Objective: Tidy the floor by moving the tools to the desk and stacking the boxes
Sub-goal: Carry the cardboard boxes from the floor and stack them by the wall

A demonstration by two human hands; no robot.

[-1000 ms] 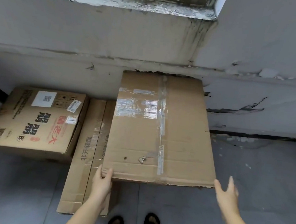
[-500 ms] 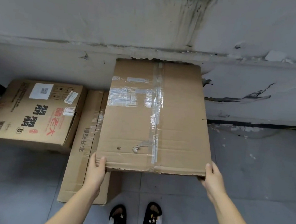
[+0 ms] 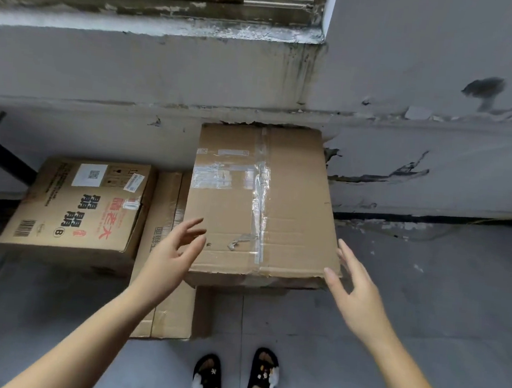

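1. Printed box [image 3: 75, 207]: squat corrugated carton on the grey floor [image 3: 427, 288] by the wall, red and black lettering, white labels.
2. Flat box [image 3: 163, 278]: long, thin cardboard, lying on the floor beside it.
3. Left hand [image 3: 177, 255]: fingers spread and loose, holding nothing, over the taped box's near left corner.
4. Taped box [image 3: 279, 202]: plain brown, wrinkled clear tape, ragged near edge; partly overlaps the flat box.
5. Right hand [image 3: 355, 291]: fingers straight, at the near right corner, gripping nothing.
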